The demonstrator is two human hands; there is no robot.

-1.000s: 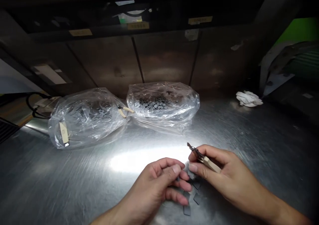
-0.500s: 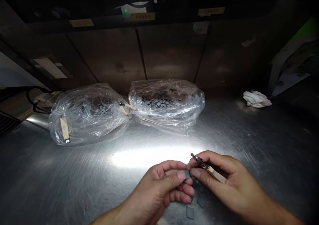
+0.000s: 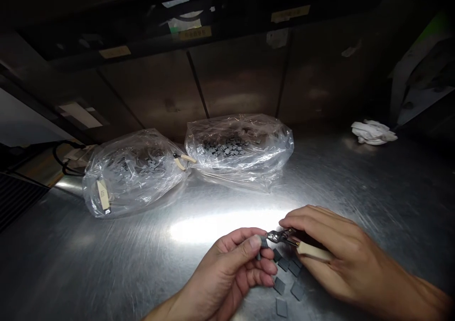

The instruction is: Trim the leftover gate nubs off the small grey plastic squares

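Nearest me, loose grey squares (image 3: 281, 307) lie flat on the metal table (image 3: 117, 273), at about five o'clock from my fingertips. Just above them my left hand (image 3: 231, 266) pinches a small grey piece (image 3: 263, 242) between thumb and forefinger, the other fingers curled loosely below. My right hand (image 3: 355, 250) grips cream-handled nippers (image 3: 314, 252), their tips pointing to nine o'clock, at the piece's edge; whether they actually bite, I can't tell. To do this cleanly, I'd hold the piece firmly near the edge being worked, thumb clear of the blades, line the tips up flush, then squeeze gently without twisting, since something this thin could chip. Farther off, a clear bag (image 3: 156, 188) sits at ten o'clock, and another bag (image 3: 249, 162), with many grey squares showing, near twelve. Spare cutters (image 3: 180, 163) lie between them, and a crumpled white cloth (image 3: 373, 132) rests toward two o'clock.
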